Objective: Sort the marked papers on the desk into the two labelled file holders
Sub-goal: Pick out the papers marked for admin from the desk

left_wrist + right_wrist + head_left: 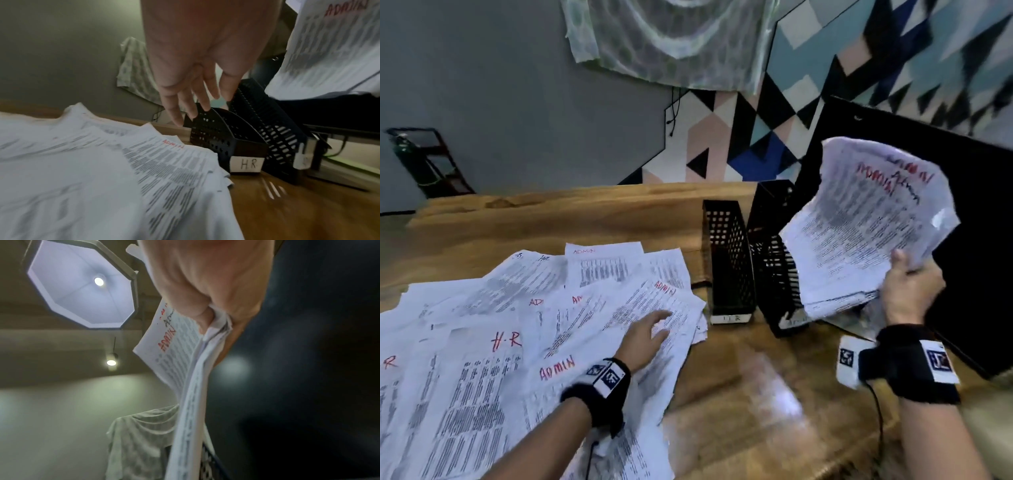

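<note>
Loose printed papers [517, 329] marked ADMIN or HR in red cover the left of the wooden desk [739, 394]. My left hand [647, 334] hovers over their right edge with fingers straight and spread, holding nothing; the left wrist view shows those fingers [195, 100] above the sheets [102, 178]. My right hand [909, 287] grips a stack of ADMIN papers [873, 222] by its lower corner, raised above the right black file holder [774, 260]. The left holder [726, 260] carries an HR label [247, 164]. In the right wrist view the thumb pinches the stack [191, 386].
A large black panel [945, 274] stands right behind the holders. A raised wooden ledge [585, 202] runs along the desk's back. Bare desk lies in front of the holders. A patterned wall and a hanging cloth [671, 41] are beyond.
</note>
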Tool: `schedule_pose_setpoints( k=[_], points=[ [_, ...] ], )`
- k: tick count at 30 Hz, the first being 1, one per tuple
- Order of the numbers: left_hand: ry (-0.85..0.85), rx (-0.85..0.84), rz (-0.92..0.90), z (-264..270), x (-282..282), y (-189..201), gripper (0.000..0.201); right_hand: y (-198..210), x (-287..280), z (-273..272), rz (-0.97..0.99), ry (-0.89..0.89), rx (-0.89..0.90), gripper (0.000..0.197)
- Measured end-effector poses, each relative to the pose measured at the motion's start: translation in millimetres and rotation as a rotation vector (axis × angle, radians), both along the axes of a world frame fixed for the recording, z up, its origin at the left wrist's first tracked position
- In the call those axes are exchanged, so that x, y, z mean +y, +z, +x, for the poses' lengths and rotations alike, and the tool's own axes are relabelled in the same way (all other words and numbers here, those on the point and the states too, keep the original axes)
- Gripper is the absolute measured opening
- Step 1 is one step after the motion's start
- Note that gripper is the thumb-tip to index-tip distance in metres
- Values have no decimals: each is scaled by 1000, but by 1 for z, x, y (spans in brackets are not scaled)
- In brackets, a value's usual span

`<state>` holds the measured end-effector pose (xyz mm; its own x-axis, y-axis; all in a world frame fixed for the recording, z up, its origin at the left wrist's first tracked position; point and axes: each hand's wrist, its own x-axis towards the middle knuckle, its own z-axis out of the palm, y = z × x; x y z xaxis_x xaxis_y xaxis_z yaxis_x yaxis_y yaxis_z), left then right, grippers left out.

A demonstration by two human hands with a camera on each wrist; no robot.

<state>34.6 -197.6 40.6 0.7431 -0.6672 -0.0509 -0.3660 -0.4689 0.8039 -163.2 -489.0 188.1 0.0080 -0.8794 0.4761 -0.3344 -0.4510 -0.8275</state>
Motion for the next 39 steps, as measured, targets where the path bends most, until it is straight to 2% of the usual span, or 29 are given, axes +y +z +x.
schedule_pose_setpoints(
  k=[3, 5, 8, 11, 15, 17, 18, 20, 22, 24, 26, 28, 31, 34, 36, 39],
  points=[
    [-114, -97, 103, -9, -43, 8, 45, 6, -22, -12, -160, -12, 62, 31],
    [-200, -171, 151, -19, -82, 14, 47, 3, -34, -11, -174, 28, 80, 34],
    [-391, -388, 239, -41, -145, 17, 54, 0, -44, -1, -180, 147, 74, 37],
    [-549, -614, 412, -67, -194, 20, 65, 11, -44, 4, -207, 247, 5, 42],
    [-623, -784, 651, -72, -224, 13, 63, 31, -35, 1, -260, 305, -78, 67],
    [-645, -826, 714, -60, -223, 10, 62, 35, -33, 3, -260, 340, -64, 66],
    [-654, -844, 728, -54, -220, 11, 62, 35, -34, 7, -259, 335, -42, 57],
    [-664, -852, 759, -42, -213, 13, 64, 26, -37, 20, -232, 303, 11, 26],
    [-660, -836, 784, -33, -207, 14, 66, 9, -37, 39, -188, 313, 67, 42],
    [-661, -797, 789, -30, -201, 16, 66, -14, -37, 62, -161, 387, 134, 50],
    [-681, -745, 781, -29, -197, 20, 64, -43, -37, 84, -88, 504, 278, 57],
    [-697, -702, 784, -29, -192, 22, 62, -72, -39, 96, 78, 557, 475, 55],
    [-723, -659, 787, -25, -186, 23, 62, -98, -39, 96, 261, 479, 602, 35],
    [-749, -617, 785, -22, -180, 24, 67, -109, -38, 94, 282, 430, 610, 33],
    [-719, -585, 749, -19, -173, 24, 68, -112, -37, 93, 280, 391, 560, 38],
    [-603, -510, 666, -6, -149, 25, 65, -113, -30, 87, 259, 241, 571, 66]
  ],
)
